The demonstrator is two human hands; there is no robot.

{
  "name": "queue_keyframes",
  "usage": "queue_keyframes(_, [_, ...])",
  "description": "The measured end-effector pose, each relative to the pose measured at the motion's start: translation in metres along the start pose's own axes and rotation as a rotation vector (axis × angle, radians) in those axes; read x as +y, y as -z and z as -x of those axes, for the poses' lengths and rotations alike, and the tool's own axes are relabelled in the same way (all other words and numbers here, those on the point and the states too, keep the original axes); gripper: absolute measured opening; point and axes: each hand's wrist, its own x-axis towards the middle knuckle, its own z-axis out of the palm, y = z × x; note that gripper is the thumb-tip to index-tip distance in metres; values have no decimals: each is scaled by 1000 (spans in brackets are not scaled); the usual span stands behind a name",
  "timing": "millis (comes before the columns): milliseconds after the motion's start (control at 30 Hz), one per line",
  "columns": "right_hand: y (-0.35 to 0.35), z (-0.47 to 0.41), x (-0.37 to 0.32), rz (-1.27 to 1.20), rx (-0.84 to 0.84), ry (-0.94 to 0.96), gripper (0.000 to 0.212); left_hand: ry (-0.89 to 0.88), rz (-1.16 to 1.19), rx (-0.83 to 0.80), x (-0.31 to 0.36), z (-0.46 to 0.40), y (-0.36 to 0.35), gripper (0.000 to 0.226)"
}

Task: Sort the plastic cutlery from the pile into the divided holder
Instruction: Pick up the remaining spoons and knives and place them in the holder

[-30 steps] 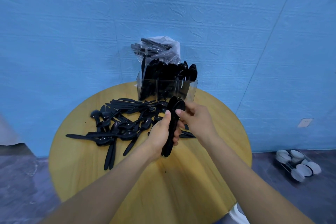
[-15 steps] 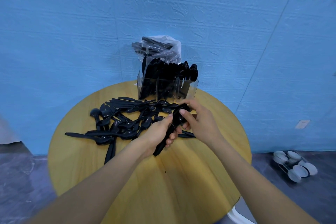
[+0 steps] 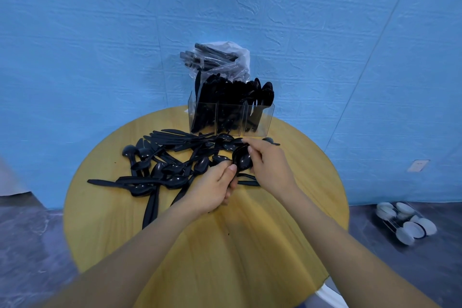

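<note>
The round worktop (image 3: 287, 220) has bare wood near the person and at its right edge. The pile (image 3: 165, 165) of black cutlery covers the left and middle part. The divided holder (image 3: 231, 119) stands at the far edge, close to the blue wall (image 3: 100, 32), with a plastic bag (image 3: 220, 60) behind it. The left hand (image 3: 212, 190) grips the handles of a stack of spoons (image 3: 242, 159), and the right hand (image 3: 270, 166) pinches their bowls. The handles are hidden in the left hand.

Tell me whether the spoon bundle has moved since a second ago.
Yes. The spoon bundle tipped from upright to lying low, bowls toward the holder, both hands gripping it.
</note>
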Motion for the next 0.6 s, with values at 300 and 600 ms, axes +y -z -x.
queue_keyframes(300, [-6,8,24,103,-140,-49,33,63,60,161,-12,8,8,34])
queue_keyframes(600, [-16,23,38,329,-182,-106,30,4,44,255,-25,17,10,40])
